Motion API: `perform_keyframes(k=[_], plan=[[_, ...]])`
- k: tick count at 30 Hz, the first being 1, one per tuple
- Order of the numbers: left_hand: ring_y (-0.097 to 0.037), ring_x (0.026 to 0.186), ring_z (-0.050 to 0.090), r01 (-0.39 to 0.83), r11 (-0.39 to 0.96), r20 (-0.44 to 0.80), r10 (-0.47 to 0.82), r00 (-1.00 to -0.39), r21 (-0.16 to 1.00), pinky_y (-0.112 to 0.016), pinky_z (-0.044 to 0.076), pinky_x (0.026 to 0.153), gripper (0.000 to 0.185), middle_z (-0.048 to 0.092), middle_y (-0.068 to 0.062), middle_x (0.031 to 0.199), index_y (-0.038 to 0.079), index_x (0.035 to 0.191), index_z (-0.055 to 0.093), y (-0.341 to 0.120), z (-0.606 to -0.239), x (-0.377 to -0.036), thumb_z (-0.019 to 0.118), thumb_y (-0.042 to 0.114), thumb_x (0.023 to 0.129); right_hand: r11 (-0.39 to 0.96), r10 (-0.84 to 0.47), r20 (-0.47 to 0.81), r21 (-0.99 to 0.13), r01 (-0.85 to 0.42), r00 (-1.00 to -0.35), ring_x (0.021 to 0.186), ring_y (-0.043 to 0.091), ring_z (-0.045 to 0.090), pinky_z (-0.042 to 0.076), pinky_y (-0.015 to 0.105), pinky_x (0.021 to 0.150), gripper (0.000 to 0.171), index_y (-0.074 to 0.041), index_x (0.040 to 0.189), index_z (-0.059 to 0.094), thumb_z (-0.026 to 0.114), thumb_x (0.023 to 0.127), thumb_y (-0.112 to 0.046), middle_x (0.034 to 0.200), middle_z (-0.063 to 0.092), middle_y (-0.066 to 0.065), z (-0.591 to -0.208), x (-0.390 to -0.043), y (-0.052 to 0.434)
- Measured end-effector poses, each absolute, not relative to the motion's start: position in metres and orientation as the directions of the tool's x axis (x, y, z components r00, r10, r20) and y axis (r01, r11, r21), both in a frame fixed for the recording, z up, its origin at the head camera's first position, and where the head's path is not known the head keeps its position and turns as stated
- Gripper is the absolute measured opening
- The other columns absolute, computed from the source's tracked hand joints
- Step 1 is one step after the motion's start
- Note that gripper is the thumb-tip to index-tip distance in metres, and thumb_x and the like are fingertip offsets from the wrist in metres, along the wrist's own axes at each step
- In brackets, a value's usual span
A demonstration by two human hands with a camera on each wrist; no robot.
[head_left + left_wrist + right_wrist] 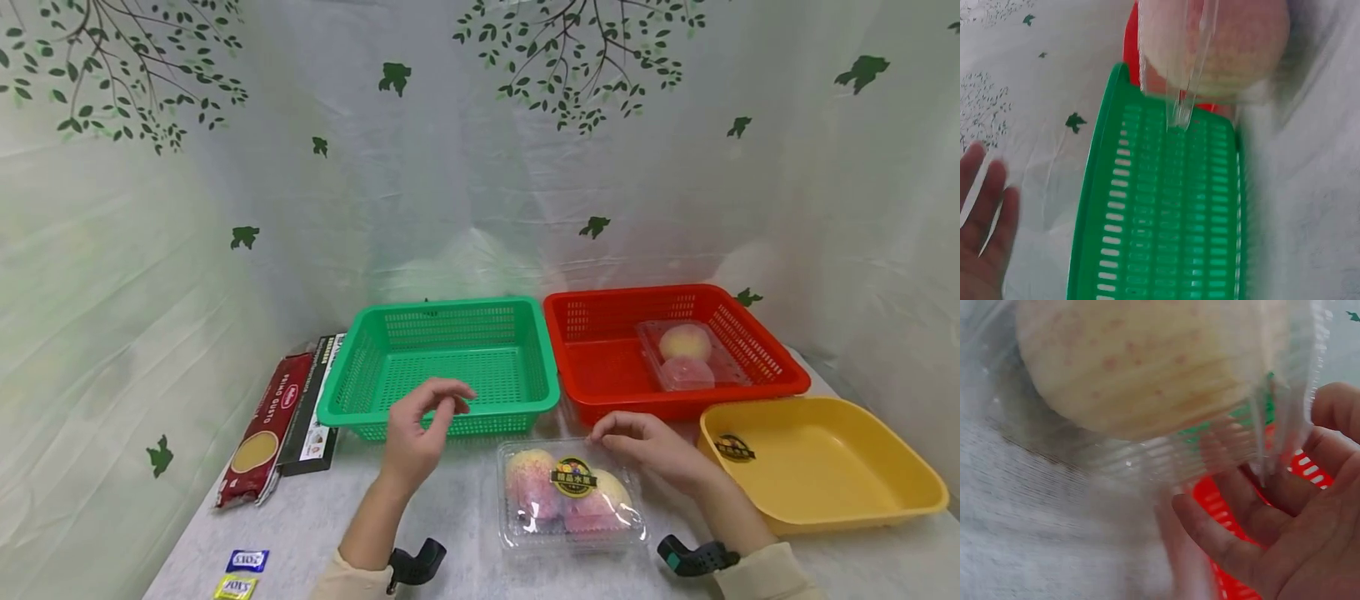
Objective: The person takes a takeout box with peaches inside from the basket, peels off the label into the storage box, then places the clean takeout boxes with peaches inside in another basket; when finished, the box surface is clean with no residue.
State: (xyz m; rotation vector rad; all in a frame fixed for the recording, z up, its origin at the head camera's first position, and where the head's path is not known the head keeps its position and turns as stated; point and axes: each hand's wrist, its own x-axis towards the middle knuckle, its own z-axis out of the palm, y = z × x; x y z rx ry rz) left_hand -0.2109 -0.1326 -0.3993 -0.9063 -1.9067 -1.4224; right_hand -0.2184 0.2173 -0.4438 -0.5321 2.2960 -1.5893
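Two pink-and-yellow peach-like fruits (531, 487) sit in a clear plastic clamshell box (561, 507), just in front of the near right corner of the green rectangular plastic basket (480, 423). From my remote seat I see the right hand (648, 446) with bent fingertips at the box's far edge; whether they pinch it, I cannot tell. The left hand (423, 429), loosely curled and holding nothing, overlaps the basket's near rim in my head view. I judge that lifting by the thin lid alone could pop the box and spill the fruits, and a one-sided hold could tilt it. The box's black-and-gold label (573, 477) reads 精品水果. Left of the basket, a dark red glossy packet (273, 429) reads PRIMO GUSTO.
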Motion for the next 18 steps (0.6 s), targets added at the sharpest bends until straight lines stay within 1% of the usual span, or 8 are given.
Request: perform_keyframes(k=[2, 4, 8, 10, 13, 15, 18], plan=[[-0.019, 0.080, 0.070, 0.764, 0.199, 0.712, 0.280, -0.645, 0.614, -0.028, 0.058, 0.075, 0.025, 0.073, -0.014, 0.097, 0.007, 0.106, 0.070, -0.129, -0.402, -0.209, 0.053, -0.007, 0.096, 0.345, -0.467, -0.024, -0.925, -0.158, -0.884, 0.109, 0.023, 0.057, 0.053, 0.030, 0.091, 0.025, -0.009, 0.117, 0.067, 0.060, 0.100, -0.025, 0.120, 0.066, 0.016, -0.440, -0.218, 0.219], [-0.019, 0.085, 0.071, 0.715, 0.210, 0.618, 0.381, -0.688, 0.667, -0.029, 0.058, 0.078, 0.024, 0.074, -0.011, 0.103, 0.011, 0.110, 0.070, -0.126, -0.404, -0.207, 0.054, -0.001, 0.098, 0.364, -0.471, -0.005, -0.912, -0.190, -0.882, 0.109, 0.024, 0.058, 0.053, 0.029, 0.091, 0.024, -0.010, 0.117, 0.068, 0.060, 0.100, -0.025, 0.120, 0.067, 0.014, -0.436, -0.217, 0.221], [-0.024, 0.100, 0.070, 0.599, 0.244, 0.410, 0.533, -0.740, 0.763, -0.031, 0.056, 0.087, 0.023, 0.072, -0.005, 0.119, 0.015, 0.121, 0.068, -0.120, -0.407, -0.206, 0.055, 0.013, 0.102, 0.385, -0.495, 0.040, -0.885, -0.260, -0.868, 0.111, 0.021, 0.061, 0.054, 0.025, 0.091, 0.025, -0.010, 0.120, 0.067, 0.061, 0.099, -0.022, 0.122, 0.068, 0.012, -0.426, -0.214, 0.226], [-0.028, 0.111, 0.067, 0.560, 0.265, 0.334, 0.580, -0.743, 0.785, -0.034, 0.055, 0.094, 0.026, 0.070, -0.006, 0.125, 0.014, 0.125, 0.067, -0.117, -0.409, -0.206, 0.055, 0.017, 0.103, 0.386, -0.511, 0.073, -0.871, -0.304, -0.856, 0.112, 0.021, 0.062, 0.054, 0.023, 0.092, 0.026, -0.010, 0.123, 0.067, 0.062, 0.098, -0.020, 0.124, 0.069, 0.012, -0.420, -0.212, 0.228], [-0.025, 0.124, 0.061, 0.543, 0.300, 0.271, 0.622, -0.735, 0.784, -0.042, 0.050, 0.104, 0.030, 0.067, -0.006, 0.132, 0.013, 0.130, 0.064, -0.114, -0.413, -0.207, 0.057, 0.021, 0.102, 0.379, -0.519, 0.114, -0.858, -0.347, -0.847, 0.113, 0.025, 0.064, 0.054, 0.021, 0.092, 0.028, -0.010, 0.125, 0.066, 0.064, 0.097, -0.016, 0.125, 0.067, 0.016, -0.414, -0.207, 0.227], [-0.025, 0.131, 0.056, 0.556, 0.329, 0.251, 0.642, -0.724, 0.764, -0.046, 0.046, 0.109, 0.034, 0.064, -0.006, 0.136, 0.014, 0.133, 0.063, -0.113, -0.416, -0.207, 0.059, 0.023, 0.101, 0.387, -0.523, 0.132, -0.843, -0.372, -0.842, 0.109, 0.027, 0.064, 0.055, 0.021, 0.090, 0.028, -0.011, 0.124, 0.066, 0.065, 0.096, -0.014, 0.123, 0.068, 0.018, -0.411, -0.205, 0.224], [-0.025, 0.138, 0.050, 0.557, 0.357, 0.212, 0.668, -0.713, 0.750, -0.049, 0.041, 0.113, 0.039, 0.059, -0.007, 0.143, 0.015, 0.136, 0.060, -0.109, -0.422, -0.207, 0.060, 0.029, 0.100, 0.437, -0.526, 0.130, -0.806, -0.399, -0.840, 0.099, 0.022, 0.064, 0.056, 0.023, 0.085, 0.029, -0.013, 0.123, 0.067, 0.068, 0.094, -0.015, 0.115, 0.069, 0.014, -0.407, -0.201, 0.218]])
